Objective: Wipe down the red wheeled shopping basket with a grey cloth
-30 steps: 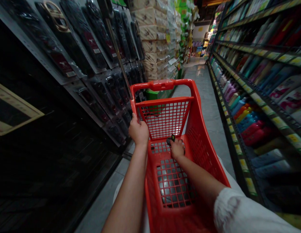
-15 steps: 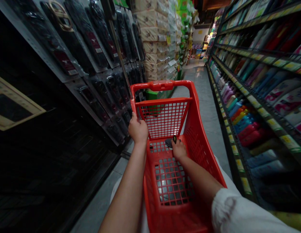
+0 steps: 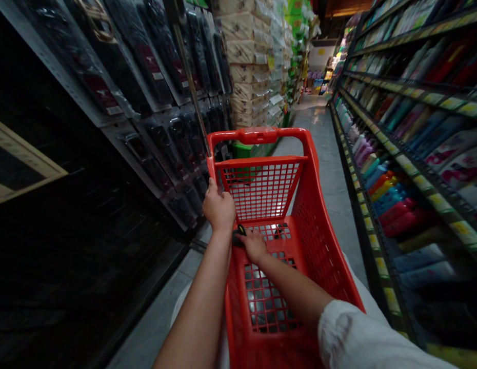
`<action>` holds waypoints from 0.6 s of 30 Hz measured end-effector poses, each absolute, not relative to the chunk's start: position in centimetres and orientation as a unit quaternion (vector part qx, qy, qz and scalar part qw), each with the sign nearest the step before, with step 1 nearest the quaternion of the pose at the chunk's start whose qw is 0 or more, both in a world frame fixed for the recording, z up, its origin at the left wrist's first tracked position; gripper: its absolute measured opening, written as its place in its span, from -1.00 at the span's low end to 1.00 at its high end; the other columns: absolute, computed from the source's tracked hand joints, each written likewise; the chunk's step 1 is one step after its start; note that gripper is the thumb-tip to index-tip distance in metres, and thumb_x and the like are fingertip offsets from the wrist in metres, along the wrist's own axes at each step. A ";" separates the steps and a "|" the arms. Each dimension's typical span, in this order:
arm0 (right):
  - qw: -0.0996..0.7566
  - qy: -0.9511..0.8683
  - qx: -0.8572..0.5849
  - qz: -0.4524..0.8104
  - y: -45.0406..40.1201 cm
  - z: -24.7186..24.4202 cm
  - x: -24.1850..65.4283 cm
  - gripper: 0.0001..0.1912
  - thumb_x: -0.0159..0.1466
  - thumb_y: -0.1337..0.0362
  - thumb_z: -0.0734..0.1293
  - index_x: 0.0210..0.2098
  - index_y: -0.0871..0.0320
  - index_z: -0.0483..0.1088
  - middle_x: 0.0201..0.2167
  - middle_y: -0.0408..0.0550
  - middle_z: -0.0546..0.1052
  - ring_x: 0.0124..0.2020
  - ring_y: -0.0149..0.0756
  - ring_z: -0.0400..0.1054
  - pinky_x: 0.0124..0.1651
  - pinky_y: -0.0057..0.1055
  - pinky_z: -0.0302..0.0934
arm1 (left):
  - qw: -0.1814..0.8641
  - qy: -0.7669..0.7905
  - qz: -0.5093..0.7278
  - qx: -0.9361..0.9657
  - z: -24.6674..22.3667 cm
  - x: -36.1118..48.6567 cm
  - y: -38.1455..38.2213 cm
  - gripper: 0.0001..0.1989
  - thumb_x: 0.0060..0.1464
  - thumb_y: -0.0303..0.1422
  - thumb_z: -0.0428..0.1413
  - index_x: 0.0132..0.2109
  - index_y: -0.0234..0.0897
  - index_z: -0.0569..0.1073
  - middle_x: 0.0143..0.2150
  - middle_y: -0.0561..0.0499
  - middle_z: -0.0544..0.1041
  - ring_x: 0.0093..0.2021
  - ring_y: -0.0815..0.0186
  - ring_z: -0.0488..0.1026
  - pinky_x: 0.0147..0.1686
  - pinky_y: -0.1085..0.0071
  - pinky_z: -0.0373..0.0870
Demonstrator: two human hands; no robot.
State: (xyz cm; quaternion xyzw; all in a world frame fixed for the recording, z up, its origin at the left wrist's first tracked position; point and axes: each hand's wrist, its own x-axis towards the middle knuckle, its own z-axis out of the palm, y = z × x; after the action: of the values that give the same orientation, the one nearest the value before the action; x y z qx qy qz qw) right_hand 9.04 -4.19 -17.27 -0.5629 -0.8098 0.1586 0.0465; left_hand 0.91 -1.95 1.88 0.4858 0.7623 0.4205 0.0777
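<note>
Head view. Red cart [image 3: 318,241]: stands upright at centre, spilling toward 5 o'clock, hollow basket facing up, handle bar [image 3: 257,135] at its 12 o'clock, mesh panel [image 3: 261,189] just below, gridded base [image 3: 269,302] toward 6.

Left hand [image 3: 220,207]: reaches in from 7 o'clock. Closed firmly around the cart's rim at its 10 o'clock, thumb inward, back of hand facing up. Holds only the rim, as far as visible.

Right hand [image 3: 254,246]: reaches in from 5 o'clock, inside the basket. Mostly closed, fingers bent round a small dark grey item [image 3: 237,238] with a black-and-yellow tab [image 3: 242,229]. Pressed near or against the inner wall at the cart's 9 to 10 o'clock, just below the left wrist. Cannot tell exact contact, nor what kind of item; partly hidden by fingers and left forearm. White sleeve [image 3: 346,328] at 5 o'clock, pushed up, with a darker smudge.

Around: metal pole [image 3: 192,87] at 11, slanting down to the cart's handle corner. Dark packaged goods [image 3: 154,61] hanging in rows at 10 to 11. Pale frame [image 3: 31,185] at 9, on a black surface. Beige packs [image 3: 248,72] stacked at 12, green packs [image 3: 296,33] at 1. Grey floor [image 3: 325,148] at 2. Shelving [image 3: 419,179] at 3, packed with bottles [image 3: 396,210], blurred.
</note>
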 end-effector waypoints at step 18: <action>0.014 -0.742 -0.663 0.095 -2.7 -16.9 13.6 -0.60 0.41 0.36 0.10 0.07 0.01 0.47 0.02 0.13 0.44 0.05 -0.09 0.27 -0.04 -0.23 0.24 | 0.056 0.761 0.403 0.505 2.0 1.3 -1.6 -0.39 0.17 -0.47 -0.04 0.36 -0.44 0.24 0.30 -0.26 0.38 0.25 0.09 0.39 0.23 0.26 0.30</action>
State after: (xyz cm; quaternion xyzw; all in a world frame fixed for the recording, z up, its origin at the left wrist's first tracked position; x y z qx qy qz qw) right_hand 13.56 -2.68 -16.86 -0.6633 -0.7422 0.0947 0.0138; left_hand 1.31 -1.55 2.05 0.5054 0.7608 0.4034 0.0556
